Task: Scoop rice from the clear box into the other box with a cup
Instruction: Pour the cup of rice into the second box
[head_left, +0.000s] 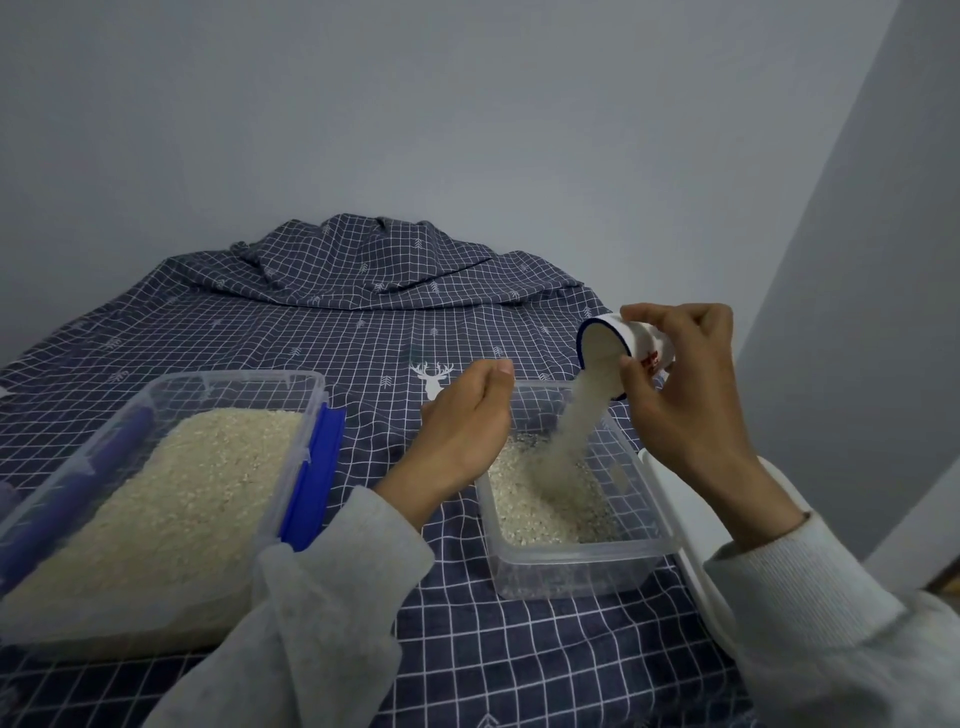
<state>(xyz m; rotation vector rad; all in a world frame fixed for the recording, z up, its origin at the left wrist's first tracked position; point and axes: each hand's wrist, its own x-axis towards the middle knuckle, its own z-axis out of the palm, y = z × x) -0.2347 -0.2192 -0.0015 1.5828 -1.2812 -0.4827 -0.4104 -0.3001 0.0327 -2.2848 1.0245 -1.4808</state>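
Observation:
A large clear box (291, 410) with blue clasps stands at the left, nearly full of rice (171, 499). A smaller clear box (576, 566) sits at the right with a shallow layer of rice inside. My right hand (685, 400) grips a white cup (618, 348) with a blue rim, tipped over above the small box. A stream of rice (576, 421) pours from the cup into it. My left hand (462, 426) hovers with loosely curled fingers at the small box's left rim, holding nothing.
A dark blue checked cloth (363, 332) covers the surface and bunches up against the grey wall (467, 114) behind. A white lid (701, 571) lies just right of the small box, partly under my right sleeve.

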